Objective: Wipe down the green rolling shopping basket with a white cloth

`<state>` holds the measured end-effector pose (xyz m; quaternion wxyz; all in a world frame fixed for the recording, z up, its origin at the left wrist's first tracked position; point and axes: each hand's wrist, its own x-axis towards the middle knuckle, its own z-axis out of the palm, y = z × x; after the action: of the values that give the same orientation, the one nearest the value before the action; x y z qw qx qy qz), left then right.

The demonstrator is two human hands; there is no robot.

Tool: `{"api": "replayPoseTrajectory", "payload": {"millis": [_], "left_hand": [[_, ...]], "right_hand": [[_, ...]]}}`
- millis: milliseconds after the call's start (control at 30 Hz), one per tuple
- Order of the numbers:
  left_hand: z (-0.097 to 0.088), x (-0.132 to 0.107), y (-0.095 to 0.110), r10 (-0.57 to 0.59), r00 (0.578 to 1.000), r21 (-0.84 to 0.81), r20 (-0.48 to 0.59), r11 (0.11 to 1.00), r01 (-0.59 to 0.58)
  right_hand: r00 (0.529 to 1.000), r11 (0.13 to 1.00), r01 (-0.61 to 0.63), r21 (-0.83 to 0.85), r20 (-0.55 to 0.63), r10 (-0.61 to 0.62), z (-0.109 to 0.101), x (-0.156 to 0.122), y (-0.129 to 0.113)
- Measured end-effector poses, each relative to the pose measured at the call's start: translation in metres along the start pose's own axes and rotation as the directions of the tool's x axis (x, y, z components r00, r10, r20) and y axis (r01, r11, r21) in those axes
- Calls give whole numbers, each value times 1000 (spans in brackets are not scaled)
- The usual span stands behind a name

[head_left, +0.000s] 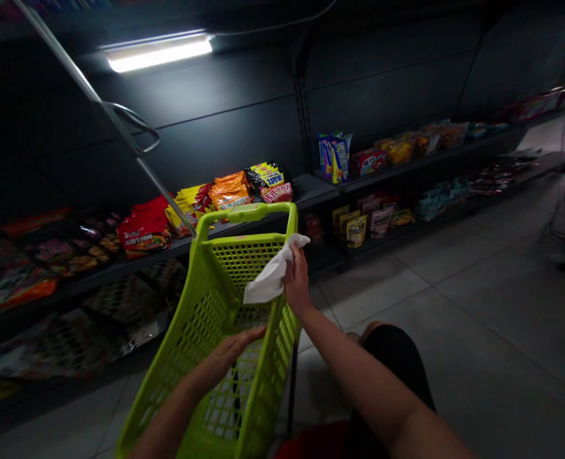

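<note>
A lime-green plastic shopping basket with a grid of holes stands before me on a dark frame. My right hand grips a white cloth at the basket's far right corner, and part of the cloth hangs over the inner side. Below it, my left hand reaches into the basket with fingers stretched out flat, the tips at the inside of the right wall. Nothing shows in the left hand. The basket's handle rises at the far end. Within the basket no goods are visible.
Dark shelves with packaged snacks run along the back and left. A metal pole slants down behind the basket's handle. A lit tube lamp hangs above. My bent knee is at the right, over grey floor tiles.
</note>
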<state>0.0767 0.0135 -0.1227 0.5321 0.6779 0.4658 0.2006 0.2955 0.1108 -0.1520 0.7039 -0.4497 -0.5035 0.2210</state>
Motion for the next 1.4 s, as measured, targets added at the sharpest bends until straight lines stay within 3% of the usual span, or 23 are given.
{"api": "replayPoseTrajectory", "payload": {"millis": [33,100,267,333,400,567,667,767,867,933,1033,1067,1100,1167,1233,1300,1400], "left_hand": [[2,-6,4,-8,999,16,34,1000,7],[11,-21,9,-48,998,38,39,998,46],[52,-50,-7,-122,983,138,-138,980,141],[61,-56,-17,-72,980,204,-185,973,110],[60,-61,-24,-40,979,213,-200,974,83],[40,-78,-22,-43,983,140,-177,988,69],[36,-82,-17,-51,984,109,-168,992,70],[40,-77,-16,-54,978,97,-203,993,75],[40,-65,-14,-90,958,-13,-272,996,90],[37,-54,-9,-142,939,-131,-312,986,105],[30,-35,6,-124,927,-165,-353,984,69],[28,-29,11,-76,926,-118,-370,992,34],[27,-23,16,-21,924,-54,-383,999,0],[27,-12,24,62,914,70,-400,997,-37],[29,-3,27,101,914,138,-392,989,-51],[30,2,24,118,921,139,-370,988,-71],[27,7,17,114,926,51,-359,993,-103]], "right_hand": [[1000,1000,-5,-19,-24,5,-2,2,-2],[999,998,-27,-52,-28,26,-8,-22,-8],[981,996,3,-88,195,14,-27,-162,-20],[973,997,39,-69,231,-22,-29,-186,-19],[974,997,31,-64,224,-16,-27,-173,-18],[995,989,-46,-142,77,58,-20,-64,-17],[997,981,-73,-178,-9,72,-17,-32,-21],[997,983,-70,-170,3,72,-12,-53,-26],[997,992,-34,-118,71,43,-10,-117,-26],[977,997,64,-44,208,-54,-19,-164,-22],[824,970,206,127,512,-243,-44,-197,-7],[811,973,190,130,538,-230,-53,-192,0],[854,986,143,89,493,-168,-59,-180,8],[976,999,-22,-26,216,28,-62,-140,23],[986,986,-160,-33,-47,159,-48,-100,32],[976,980,-197,14,-90,197,-22,-85,29],[983,983,-182,28,9,182,16,-123,2]]}}
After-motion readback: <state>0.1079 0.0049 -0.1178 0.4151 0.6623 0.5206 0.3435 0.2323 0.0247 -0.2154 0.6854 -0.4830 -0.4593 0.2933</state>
